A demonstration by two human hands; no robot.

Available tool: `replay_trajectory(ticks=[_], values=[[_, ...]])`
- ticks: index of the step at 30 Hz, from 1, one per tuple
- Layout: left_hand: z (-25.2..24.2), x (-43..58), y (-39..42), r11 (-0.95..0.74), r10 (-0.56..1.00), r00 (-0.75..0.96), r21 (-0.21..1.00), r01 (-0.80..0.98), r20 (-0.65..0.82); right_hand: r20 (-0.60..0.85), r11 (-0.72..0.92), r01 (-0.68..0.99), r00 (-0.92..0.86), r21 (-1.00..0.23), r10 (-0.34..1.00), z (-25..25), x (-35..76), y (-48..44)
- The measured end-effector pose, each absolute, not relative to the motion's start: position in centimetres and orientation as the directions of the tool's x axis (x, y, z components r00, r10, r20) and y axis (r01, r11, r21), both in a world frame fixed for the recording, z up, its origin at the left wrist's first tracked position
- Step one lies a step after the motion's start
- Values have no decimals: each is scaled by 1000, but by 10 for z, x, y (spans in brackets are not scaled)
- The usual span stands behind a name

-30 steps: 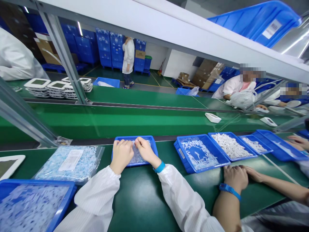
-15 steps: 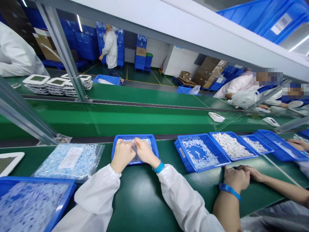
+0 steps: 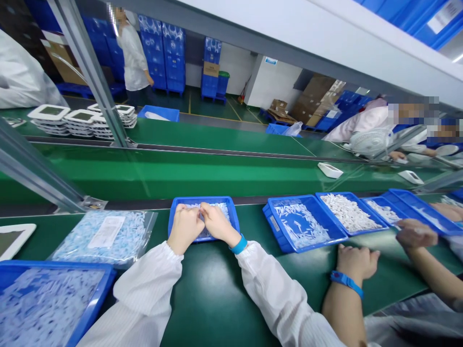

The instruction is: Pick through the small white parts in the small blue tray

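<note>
Both my hands rest inside a small blue tray (image 3: 173, 212) of small white packets at the middle of the green bench. My left hand (image 3: 185, 227) is curled into a loose fist over the packets. My right hand (image 3: 216, 222) pinches at the packets beside it, fingertips touching the left hand's. What the fingers hold is hidden. A blue band (image 3: 239, 245) circles my right wrist, and both arms wear white sleeves.
A clear bag of packets (image 3: 104, 236) lies to the left, above a large blue bin (image 3: 97, 299) of packets. Several blue trays (image 3: 285, 241) of white parts stand to the right, where a co-worker's hands (image 3: 358, 262) work. A green conveyor (image 3: 202, 173) runs behind, carrying a white device (image 3: 330, 170).
My hands stay in the tray, fingers shifting slightly. The co-worker's far hand has lifted and moved right. A person in white at the back has walked left.
</note>
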State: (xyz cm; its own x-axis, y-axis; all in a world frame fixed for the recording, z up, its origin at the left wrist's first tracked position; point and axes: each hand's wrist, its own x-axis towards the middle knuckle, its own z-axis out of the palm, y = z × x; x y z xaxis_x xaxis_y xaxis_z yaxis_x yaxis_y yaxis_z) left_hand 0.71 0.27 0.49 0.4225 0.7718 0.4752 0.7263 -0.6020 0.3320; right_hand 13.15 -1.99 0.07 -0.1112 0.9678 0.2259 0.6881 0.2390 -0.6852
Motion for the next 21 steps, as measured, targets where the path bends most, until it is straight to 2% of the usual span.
replay_trajectory(ticks=[6, 16, 21], values=[[4, 8, 3, -614, 752, 416, 315, 724, 511, 235, 254, 698, -125, -669, 964, -2, 132, -19], [-1, 6, 5, -626, 742, 417, 321, 711, 525, 293, 260, 528, -21, -809, 956, -4, 138, -17], [-2, 7, 6, -637, 734, 408, 340, 692, 543, 277, 253, 563, -44, -787, 960, -2, 139, -18]])
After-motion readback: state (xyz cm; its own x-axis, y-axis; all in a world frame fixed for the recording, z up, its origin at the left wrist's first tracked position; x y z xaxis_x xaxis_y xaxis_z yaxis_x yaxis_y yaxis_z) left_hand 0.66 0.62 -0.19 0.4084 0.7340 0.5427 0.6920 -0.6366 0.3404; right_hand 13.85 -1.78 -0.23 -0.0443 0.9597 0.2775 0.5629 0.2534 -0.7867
